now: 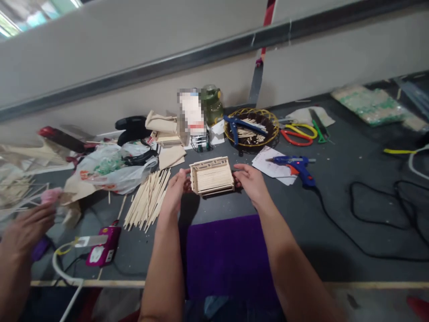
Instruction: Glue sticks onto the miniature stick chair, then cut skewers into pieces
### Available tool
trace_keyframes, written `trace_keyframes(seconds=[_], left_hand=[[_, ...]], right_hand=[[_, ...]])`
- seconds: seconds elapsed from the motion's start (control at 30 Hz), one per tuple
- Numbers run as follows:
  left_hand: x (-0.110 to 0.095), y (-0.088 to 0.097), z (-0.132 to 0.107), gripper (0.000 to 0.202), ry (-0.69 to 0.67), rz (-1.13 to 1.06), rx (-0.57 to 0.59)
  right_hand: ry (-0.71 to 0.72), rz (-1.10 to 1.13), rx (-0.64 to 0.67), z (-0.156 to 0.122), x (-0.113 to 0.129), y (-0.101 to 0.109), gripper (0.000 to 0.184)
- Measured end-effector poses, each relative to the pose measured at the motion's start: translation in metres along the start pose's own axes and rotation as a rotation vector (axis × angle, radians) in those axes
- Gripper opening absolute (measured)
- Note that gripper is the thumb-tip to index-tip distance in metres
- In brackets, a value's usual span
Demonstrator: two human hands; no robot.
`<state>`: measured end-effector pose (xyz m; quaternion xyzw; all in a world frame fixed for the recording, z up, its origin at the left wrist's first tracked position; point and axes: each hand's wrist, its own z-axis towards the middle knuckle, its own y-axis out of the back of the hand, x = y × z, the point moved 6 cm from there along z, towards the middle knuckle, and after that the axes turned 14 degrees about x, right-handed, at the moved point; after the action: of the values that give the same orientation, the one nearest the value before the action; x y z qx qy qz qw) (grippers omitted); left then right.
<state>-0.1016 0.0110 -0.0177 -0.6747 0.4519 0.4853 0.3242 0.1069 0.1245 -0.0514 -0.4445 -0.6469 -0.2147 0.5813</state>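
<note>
Both my hands hold a small tray-like box made of pale wooden sticks just above the dark grey table. My left hand grips its left side with curled fingers. My right hand grips its right side the same way. A loose pile of wooden sticks lies just left of my left hand. A purple mat lies on the table below the box, between my forearms.
A blue glue gun rests on paper at the right, its black cord looping across the table. A yellow wire basket, scissors, a plastic bag and a magenta glue gun lie around. Another person's hand is at far left.
</note>
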Motion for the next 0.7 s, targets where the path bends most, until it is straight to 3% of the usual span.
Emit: trace_keyframes(seconds=[0.13, 0.37, 0.7], left_hand=[[-0.003, -0.004, -0.001, 0.057, -0.068, -0.170, 0.039], [-0.013, -0.010, -0.007, 0.044, -0.137, -0.387, 0.105], [-0.017, -0.008, -0.011, 0.038, -0.175, -0.451, 0.122]], right_hand=[[-0.003, 0.130, 0.002, -0.006, 0.006, -0.004, 0.036], [0.009, 0.167, -0.006, -0.008, 0.005, -0.004, 0.041], [0.023, 0.210, 0.002, -0.010, 0.009, -0.010, 0.041]])
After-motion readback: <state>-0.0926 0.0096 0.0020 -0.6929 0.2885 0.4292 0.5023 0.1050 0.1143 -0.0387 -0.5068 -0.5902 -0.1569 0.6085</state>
